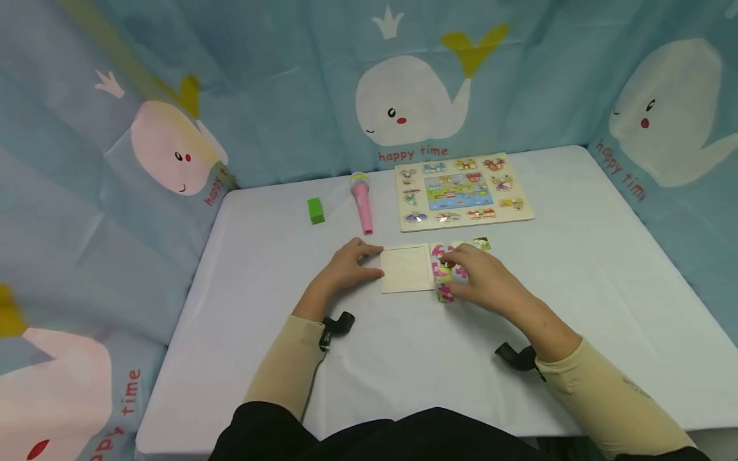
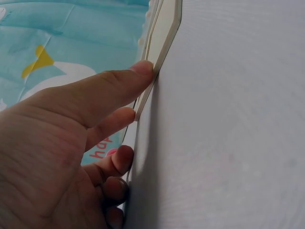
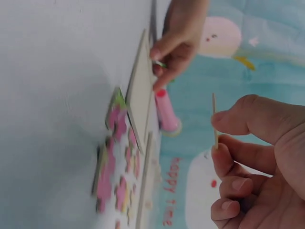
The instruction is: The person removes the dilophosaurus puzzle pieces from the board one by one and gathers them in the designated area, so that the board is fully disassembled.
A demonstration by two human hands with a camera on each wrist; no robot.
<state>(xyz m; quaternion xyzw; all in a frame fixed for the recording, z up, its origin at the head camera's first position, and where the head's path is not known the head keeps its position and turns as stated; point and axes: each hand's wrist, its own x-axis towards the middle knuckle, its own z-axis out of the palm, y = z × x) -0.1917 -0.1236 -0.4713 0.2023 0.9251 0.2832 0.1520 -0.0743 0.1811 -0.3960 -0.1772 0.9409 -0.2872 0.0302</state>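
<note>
A square wooden puzzle tray (image 1: pixel 406 269) with a raised rim lies in front of me. At its left edge is my left hand (image 1: pixel 348 264), with thumb and index fingertip touching the rim apart from each other. My right hand (image 1: pixel 481 275) is above pink and green puzzle pieces (image 1: pixel 442 293) just right of the tray. Thumb and index finger pinch a thin puzzle piece (image 3: pixel 214 102), seen edge-on in the right wrist view, so its printed face is hidden. More loose pieces (image 3: pixel 105 179) lie under and beyond that hand.
Behind the tray lie a pink toy microphone (image 1: pixel 362 203) and a green block (image 1: pixel 315 210). A wooden picture puzzle board (image 1: pixel 466 221) with several shaped pieces lies at the back. Whale-printed curtain (image 1: pixel 277 96) hangs along the white table's (image 1: pixel 230 358) back.
</note>
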